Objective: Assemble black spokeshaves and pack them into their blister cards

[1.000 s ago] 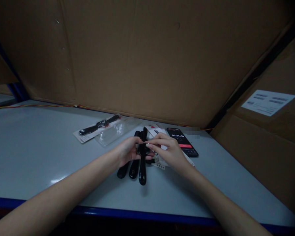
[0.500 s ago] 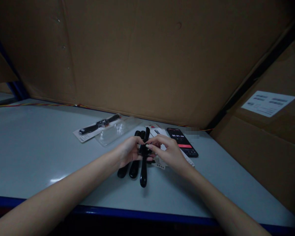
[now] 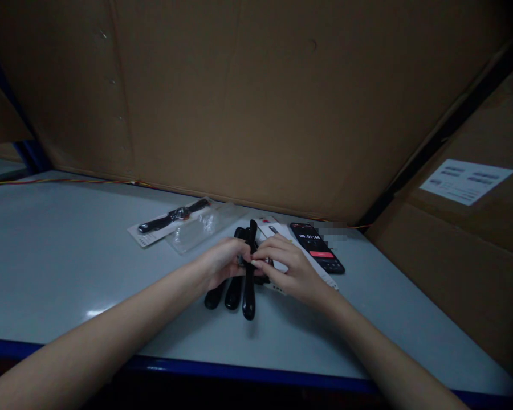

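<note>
Over the table, my left hand point(image 3: 224, 262) is closed around the middle of a long black two-ended tool point(image 3: 249, 293), whose rounded ends stick out above and below my fingers. My right hand point(image 3: 290, 267) pinches at the tool's middle with thumb and forefinger; what lies between those fingertips is hidden. Beneath and left of it lie more black tools of similar shape point(image 3: 233, 296), partly covered by my left hand.
A black tool in card-backed packaging point(image 3: 171, 221) lies at the back left, beside clear plastic packaging point(image 3: 192, 233). Right of my hands are printed cards point(image 3: 320, 273) and a phone point(image 3: 316, 245) with a running timer. Cardboard point(image 3: 248, 114) walls the table's back and right.
The held black tool has turned slightly and its lower end has moved up a little. My right fingers have shifted slightly at its middle.
</note>
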A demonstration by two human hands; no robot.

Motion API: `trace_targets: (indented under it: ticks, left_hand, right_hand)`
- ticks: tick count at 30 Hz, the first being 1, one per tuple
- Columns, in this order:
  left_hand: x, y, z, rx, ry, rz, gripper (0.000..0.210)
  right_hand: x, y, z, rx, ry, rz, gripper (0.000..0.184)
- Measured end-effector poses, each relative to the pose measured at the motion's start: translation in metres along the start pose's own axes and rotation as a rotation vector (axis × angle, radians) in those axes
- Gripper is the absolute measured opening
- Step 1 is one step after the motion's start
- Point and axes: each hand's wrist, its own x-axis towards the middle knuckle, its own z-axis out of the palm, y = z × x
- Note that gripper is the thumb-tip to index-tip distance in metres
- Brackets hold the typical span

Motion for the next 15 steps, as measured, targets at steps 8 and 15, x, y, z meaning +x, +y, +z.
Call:
trace_targets:
  ticks: [8, 15]
  left_hand:
    - [0.0, -0.003, -0.003, 0.038, -0.043, 0.052, 0.039]
    - [-0.001, -0.004, 0.0, 0.065, -0.013, 0.04, 0.047]
  right_hand:
    - [-0.001, 0.01, -0.002, 0.047, 0.069, 0.04, 0.017]
    - [0.003, 0.008, -0.002, 0.2, 0.047, 0.218, 0.007]
